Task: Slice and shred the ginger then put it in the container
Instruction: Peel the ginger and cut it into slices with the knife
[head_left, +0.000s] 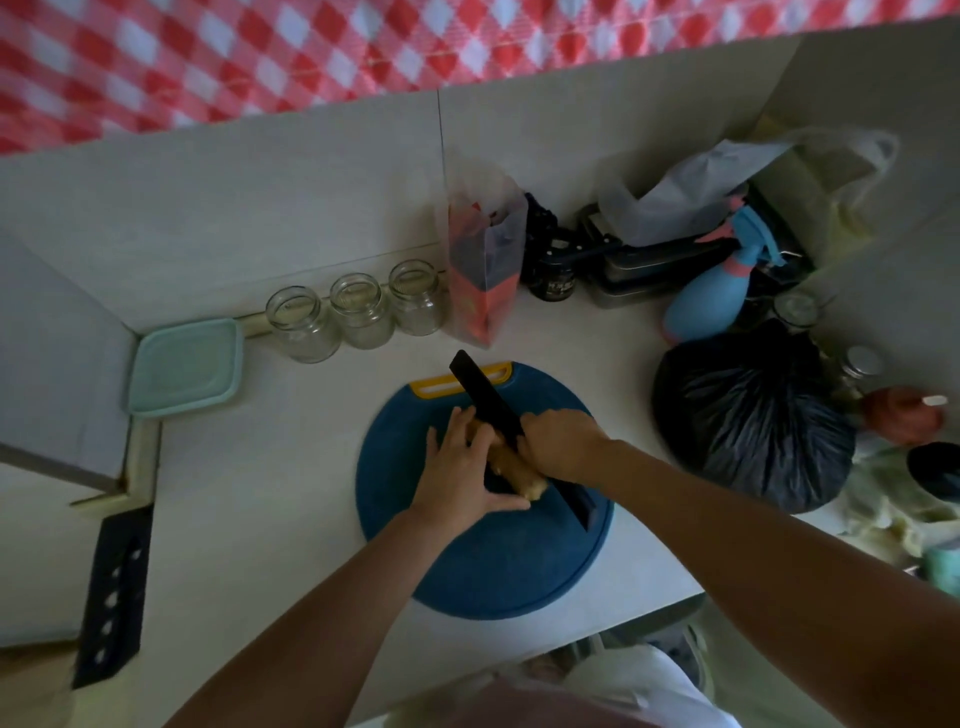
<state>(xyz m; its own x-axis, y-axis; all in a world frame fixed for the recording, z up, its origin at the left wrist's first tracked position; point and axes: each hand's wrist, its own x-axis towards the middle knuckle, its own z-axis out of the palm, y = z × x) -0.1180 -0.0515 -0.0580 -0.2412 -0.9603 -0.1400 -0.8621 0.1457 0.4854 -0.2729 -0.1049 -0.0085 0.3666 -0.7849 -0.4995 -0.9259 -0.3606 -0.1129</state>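
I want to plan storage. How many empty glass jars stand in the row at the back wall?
3: left jar, middle jar, right jar beside the red bag. Other jars seem half hidden behind the black bag.

The round blue plastic cutting board (483, 561) shows a matt, finely grained face. On it, the long black knife (483, 400) has a dull, unreflective blade, and the pale yellow ginger root (519, 480) looks rough and fibrous. Three clear glass jars (361, 312) gleam smoothly. The bulging black plastic bag (753, 415) is crinkled and glossy, the square mint-green plastic container (187, 366) satin-smooth.
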